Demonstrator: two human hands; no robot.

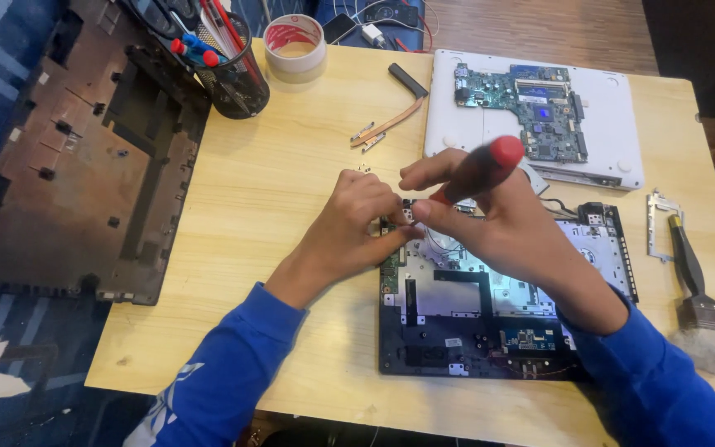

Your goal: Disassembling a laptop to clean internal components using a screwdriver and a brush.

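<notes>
The right hand (pixel 490 219) grips a red-handled screwdriver (pixel 480 170), its tip down at the top left corner of the opened black laptop chassis (pixel 457 319) near the table's (pixel 275 190) front edge. The left hand (pixel 356 222) is curled, fingertips pinching at that same corner; what it pinches is hidden. A white laptop cover (pixel 614 124) carrying a green circuit board (pixel 531 108) lies toward the far right corner.

The open black laptop base with bare metal inside (pixel 490 331) lies on the pale wooden table (pixel 275 207), near its front edge. Both hands meet over its far left corner. Behind it lies the white laptop shell (pixel 614 124), with the green circuit board (pixel 531 108) on it. The black-handled brush (pixel 693 285) lies to the right. The tape roll (pixel 295 47) and black mesh pen cup (pixel 237 79) stand at the far left.
</notes>
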